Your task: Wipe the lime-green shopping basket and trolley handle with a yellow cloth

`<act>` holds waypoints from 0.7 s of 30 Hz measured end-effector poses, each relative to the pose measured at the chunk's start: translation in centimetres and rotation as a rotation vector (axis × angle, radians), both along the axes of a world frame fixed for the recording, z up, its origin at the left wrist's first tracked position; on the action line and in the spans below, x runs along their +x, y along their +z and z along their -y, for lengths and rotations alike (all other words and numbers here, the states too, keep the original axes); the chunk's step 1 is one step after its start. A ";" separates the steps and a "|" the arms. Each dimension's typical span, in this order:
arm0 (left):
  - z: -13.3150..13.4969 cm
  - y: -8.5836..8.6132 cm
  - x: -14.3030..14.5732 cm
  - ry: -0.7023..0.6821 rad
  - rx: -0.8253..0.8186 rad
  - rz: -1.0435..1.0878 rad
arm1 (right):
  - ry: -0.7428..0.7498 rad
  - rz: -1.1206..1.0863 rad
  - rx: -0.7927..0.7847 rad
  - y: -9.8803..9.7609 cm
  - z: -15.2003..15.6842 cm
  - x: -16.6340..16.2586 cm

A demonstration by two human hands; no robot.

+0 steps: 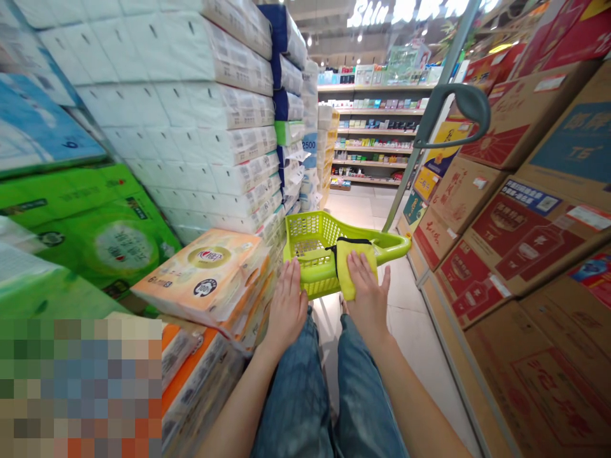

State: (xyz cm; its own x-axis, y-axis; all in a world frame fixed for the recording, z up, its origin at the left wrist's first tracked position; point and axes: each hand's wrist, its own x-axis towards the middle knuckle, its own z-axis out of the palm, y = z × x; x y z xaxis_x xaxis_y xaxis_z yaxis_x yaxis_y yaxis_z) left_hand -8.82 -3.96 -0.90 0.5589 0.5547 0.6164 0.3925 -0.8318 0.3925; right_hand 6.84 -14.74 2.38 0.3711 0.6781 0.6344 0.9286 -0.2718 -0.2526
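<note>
A lime-green plastic shopping basket (312, 224) with perforated sides stands just ahead of my knees. My left hand (289, 305) holds it at the near left corner, fingers close together over the rim. On the near right part of the rim, my right hand (368, 292) presses a yellow cloth (352, 254) with a dark edge, its fingers laid over the cloth and the thumb out to the side. From the basket's right side rises a rod with a dark grey loop handle (472, 108). The basket's underside is hidden.
White tissue packs (191, 57) are stacked high at the left, with an orange tissue pack (205, 267) low beside my left arm. Printed cardboard cartons (515, 235) line the right. Stocked shelves (377, 111) stand across the far end of the tiled floor (405, 331).
</note>
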 end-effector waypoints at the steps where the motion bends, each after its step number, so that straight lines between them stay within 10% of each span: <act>1: 0.0 -0.1 0.0 -0.002 0.000 0.009 | 0.011 -0.005 0.002 -0.1 -0.2 -0.7; 9: -0.6 -1.2 -0.3 -0.031 0.029 0.022 | 0.388 0.011 -0.085 -0.6 -1.0 -5.0; 21: 0.0 -0.1 0.0 -0.008 -0.011 0.016 | 0.004 0.001 0.017 -0.2 0.1 -0.1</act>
